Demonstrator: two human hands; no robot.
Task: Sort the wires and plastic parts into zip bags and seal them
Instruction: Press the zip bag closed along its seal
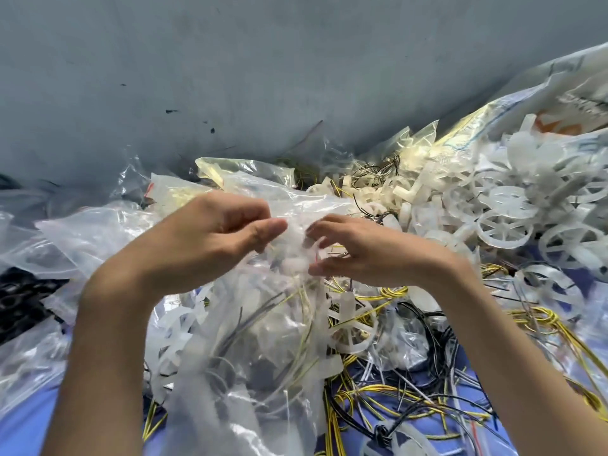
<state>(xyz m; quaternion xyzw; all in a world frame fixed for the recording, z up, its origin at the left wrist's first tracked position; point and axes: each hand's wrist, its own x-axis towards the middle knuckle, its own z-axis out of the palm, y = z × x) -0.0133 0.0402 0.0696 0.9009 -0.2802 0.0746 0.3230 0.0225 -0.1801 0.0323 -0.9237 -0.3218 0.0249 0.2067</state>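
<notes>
Center frame, fingers of your left hand (214, 235) & right hand (362, 255) pinch the mouth of the stuffed bag (250, 350) at lower center, prob. keeping it upright so nothing spills b4 zipping.

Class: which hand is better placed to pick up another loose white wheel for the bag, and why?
Probably right. The right hand lies nearest the loose white wheels on that side, while the left hand pinches the top of the clear bag.
</notes>
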